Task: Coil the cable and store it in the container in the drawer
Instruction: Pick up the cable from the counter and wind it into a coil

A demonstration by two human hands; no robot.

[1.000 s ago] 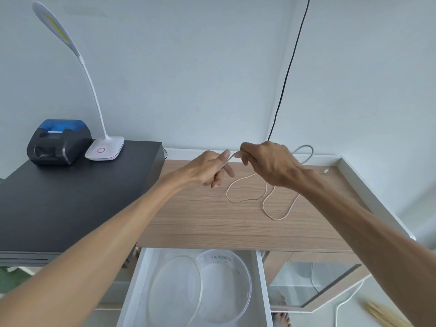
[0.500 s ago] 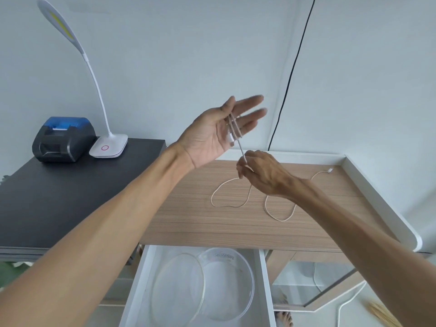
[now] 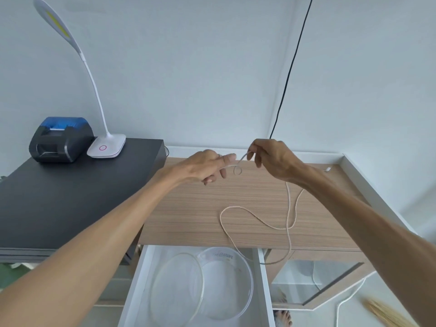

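Note:
A thin white cable (image 3: 288, 210) trails in loose loops over the wooden desk (image 3: 188, 215) and hangs off its front edge. My left hand (image 3: 205, 167) holds one end of the cable, palm down. My right hand (image 3: 273, 159) pinches the cable just to the right, with a small loop (image 3: 237, 170) between the two hands. The far plug (image 3: 327, 169) lies near the desk's back right corner. Below, the white drawer (image 3: 139, 286) stands open with a clear round container (image 3: 226, 283) and its lid (image 3: 177, 289) inside.
A black side table (image 3: 59, 204) on the left carries a small black-and-blue printer (image 3: 60, 139) and a white gooseneck lamp (image 3: 106, 146). A black wire (image 3: 289, 69) runs down the wall. A raised white rim (image 3: 368, 185) borders the desk on the right.
My left hand came down from its raised, open-palm pose and turned palm down. My right hand moved up and right, drawing a small loop. The slack cable slid toward the front edge.

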